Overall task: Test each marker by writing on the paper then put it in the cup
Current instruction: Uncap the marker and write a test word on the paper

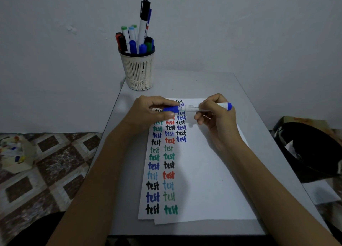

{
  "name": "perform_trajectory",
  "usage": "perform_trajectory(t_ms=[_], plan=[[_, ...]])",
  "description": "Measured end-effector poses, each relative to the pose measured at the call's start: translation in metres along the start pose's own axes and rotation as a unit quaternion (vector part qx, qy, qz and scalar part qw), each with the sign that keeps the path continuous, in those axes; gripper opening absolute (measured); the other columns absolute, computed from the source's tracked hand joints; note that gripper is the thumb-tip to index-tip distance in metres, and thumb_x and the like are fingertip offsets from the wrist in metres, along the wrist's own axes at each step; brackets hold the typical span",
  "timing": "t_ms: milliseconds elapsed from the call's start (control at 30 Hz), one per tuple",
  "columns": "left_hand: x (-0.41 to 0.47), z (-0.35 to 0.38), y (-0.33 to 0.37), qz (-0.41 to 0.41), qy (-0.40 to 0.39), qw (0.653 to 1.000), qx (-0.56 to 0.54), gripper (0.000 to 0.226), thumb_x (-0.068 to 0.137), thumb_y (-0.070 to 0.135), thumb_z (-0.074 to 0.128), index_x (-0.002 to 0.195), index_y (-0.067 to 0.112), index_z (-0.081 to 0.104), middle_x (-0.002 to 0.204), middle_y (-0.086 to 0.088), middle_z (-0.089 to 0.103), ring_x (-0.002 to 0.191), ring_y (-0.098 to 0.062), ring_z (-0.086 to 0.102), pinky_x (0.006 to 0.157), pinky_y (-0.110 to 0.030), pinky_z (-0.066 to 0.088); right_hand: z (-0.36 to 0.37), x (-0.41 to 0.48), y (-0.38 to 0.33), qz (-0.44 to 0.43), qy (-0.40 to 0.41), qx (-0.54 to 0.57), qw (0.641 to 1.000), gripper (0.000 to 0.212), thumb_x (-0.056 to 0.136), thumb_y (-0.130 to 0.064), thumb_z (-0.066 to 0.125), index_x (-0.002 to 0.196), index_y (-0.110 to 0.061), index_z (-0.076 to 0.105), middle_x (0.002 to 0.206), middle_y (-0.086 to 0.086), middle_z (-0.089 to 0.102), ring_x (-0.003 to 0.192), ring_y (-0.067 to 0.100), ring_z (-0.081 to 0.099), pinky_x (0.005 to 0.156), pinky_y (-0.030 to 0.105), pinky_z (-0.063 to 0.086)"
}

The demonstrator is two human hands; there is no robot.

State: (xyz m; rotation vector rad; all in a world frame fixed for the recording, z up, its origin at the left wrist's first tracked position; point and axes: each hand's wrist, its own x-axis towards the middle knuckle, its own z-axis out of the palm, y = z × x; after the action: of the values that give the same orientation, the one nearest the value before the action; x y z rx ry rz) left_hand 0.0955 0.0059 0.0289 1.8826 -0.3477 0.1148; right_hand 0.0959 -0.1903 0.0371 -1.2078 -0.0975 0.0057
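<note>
One marker (192,107) between left hand (150,111), right hand (219,120)

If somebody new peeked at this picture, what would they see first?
Probably the white sheet of paper on the grey table, covered in the word "test" in black, blue, green and red. Over its far end, the left hand and right hand hold a white marker with a blue cap sideways. Behind them, a cream slotted cup stands full of markers.
</note>
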Motion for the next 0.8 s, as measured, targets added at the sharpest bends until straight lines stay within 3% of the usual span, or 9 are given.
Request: perform_trajectory(t_ms=[100,167,233,367,433,600,800], plan=[[-0.002,-0.001,0.004,-0.009,-0.011,0.999,-0.029,0.024,0.078,0.008,0.069,0.100,0.018,0.068,0.101,-0.003,0.069,0.087,-0.019,0.069,0.072,-0.028,0.057,0.000,0.000,-0.001,0.016,-0.040,-0.029,0.999,0.015,0.083,0.010,0.056,0.076,-0.002,0.055,0.064,0.012,0.064,0.053,0.020,0.061,0.047,0.022,0.047],[-0.002,-0.003,0.005,-0.018,0.009,0.998,-0.059,0.021,0.077,0.010,0.068,0.097,0.016,0.069,0.091,-0.002,0.072,0.081,-0.019,0.070,0.069,-0.024,0.056,-0.001,0.000,-0.004,0.015,-0.060,-0.056,0.996,0.005,0.084,0.006,0.063,0.084,0.001,0.062,0.072,0.014,0.070,0.058,0.021,0.066,0.048,0.021,0.049],[-0.002,-0.004,0.007,-0.019,0.028,0.996,-0.085,0.021,0.078,0.005,0.065,0.098,0.013,0.067,0.078,-0.001,0.073,0.072,-0.014,0.069,0.066,-0.019,0.055,-0.005,0.001,-0.007,-0.008,-0.072,-0.115,0.991,0.009,0.081,-0.001,0.070,0.089,0.003,0.067,0.079,0.016,0.072,0.059,0.021,0.067,0.048,0.021,0.050],[-0.003,-0.003,0.010,-0.018,0.033,0.996,-0.085,0.022,0.082,0.004,0.061,0.104,0.005,0.065,0.064,0.000,0.070,0.057,-0.010,0.065,0.061,-0.017,0.054,-0.013,0.005,-0.006,-0.084,-0.094,-0.259,0.958,0.014,0.076,-0.014,0.078,0.089,-0.008,0.077,0.076,0.011,0.073,0.049,0.015,0.052,0.045,0.020,0.040],[-0.003,-0.003,0.011,-0.015,0.031,0.997,-0.075,0.022,0.082,0.006,0.061,0.103,0.003,0.065,0.063,0.000,0.070,0.055,-0.009,0.064,0.059,-0.016,0.054,-0.013,0.007,-0.001,-0.099,-0.107,-0.305,0.941,0.015,0.076,-0.020,0.079,0.090,-0.017,0.077,0.079,0.004,0.074,0.051,0.018,0.048,0.050,0.022,0.040],[-0.002,0.004,0.015,-0.003,0.030,0.997,-0.069,0.018,0.081,0.005,0.063,0.098,0.001,0.067,0.063,-0.002,0.070,0.054,-0.011,0.065,0.058,-0.016,0.053,-0.010,0.004,0.015,-0.147,-0.113,-0.437,0.880,0.026,0.073,-0.041,0.079,0.096,-0.031,0.076,0.078,-0.005,0.074,0.069,0.017,0.066,0.067,0.039,0.052],[-0.001,0.007,0.015,0.016,0.026,0.998,-0.050,0.018,0.076,0.010,0.068,0.093,0.006,0.070,0.072,-0.011,0.072,0.058,-0.018,0.067,0.061,-0.020,0.055,-0.012,0.007,0.019,-0.141,-0.108,-0.438,0.881,0.025,0.075,-0.043,0.075,0.093,-0.027,0.077,0.071,-0.002,0.071,0.061,0.016,0.058,0.062,0.039,0.045]])
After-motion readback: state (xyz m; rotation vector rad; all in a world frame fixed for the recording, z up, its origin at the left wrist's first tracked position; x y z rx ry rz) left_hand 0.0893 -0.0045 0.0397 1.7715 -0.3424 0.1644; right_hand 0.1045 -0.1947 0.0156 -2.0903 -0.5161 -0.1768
